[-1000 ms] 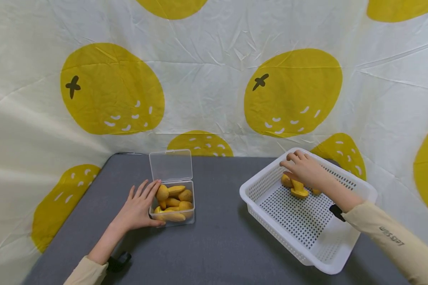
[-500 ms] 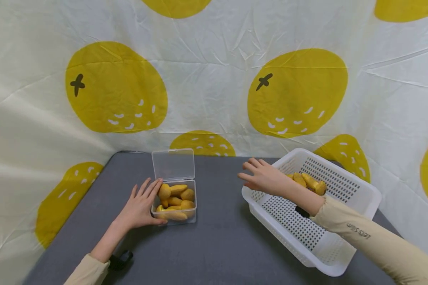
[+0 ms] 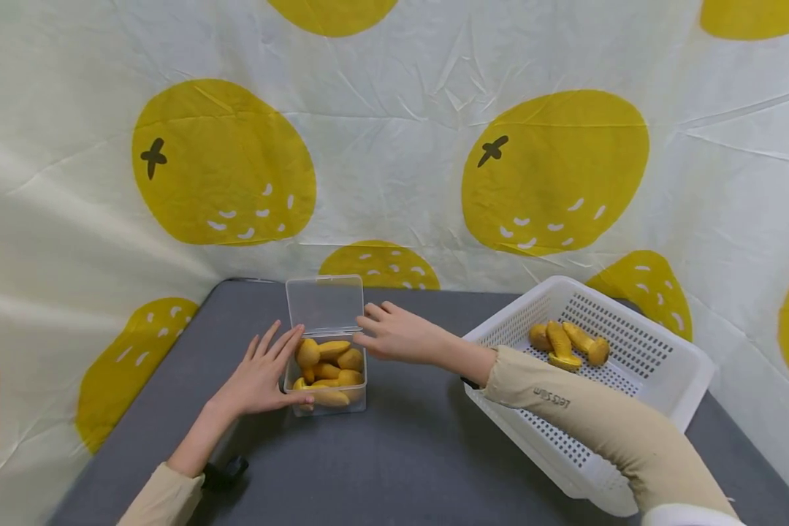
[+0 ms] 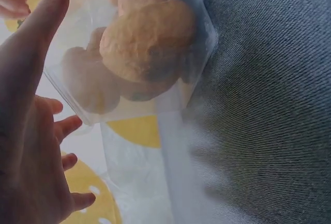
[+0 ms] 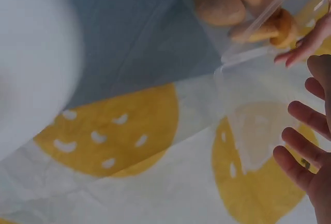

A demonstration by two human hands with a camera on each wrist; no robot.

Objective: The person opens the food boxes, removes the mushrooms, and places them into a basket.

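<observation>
A small clear plastic box (image 3: 360,383) stands on the table, packed with yellow-brown mushrooms (image 3: 329,371). Its transparent lid (image 3: 325,305) is hinged up at the back. My left hand (image 3: 256,376) lies spread along the box's left side, thumb at the front corner and fingertips by the rear one. Through the wall, in the left wrist view, a large mushroom (image 4: 150,43) shows close to that thumb. My right hand (image 3: 397,334) hovers at the box's back right corner beside the lid. In the right wrist view its fingers (image 5: 305,146) are loosely bent with nothing between them.
To the right stands a white perforated basket (image 3: 687,380) with several mushrooms (image 3: 562,343) at its far end. The right forearm (image 3: 565,409) crosses above it. A white cloth (image 3: 394,183) printed with yellow fruit hangs behind the dark grey table (image 3: 368,467).
My right hand has travelled left, from above the mushrooms in the basket across to the clear box. The left hand has kept its place at the box.
</observation>
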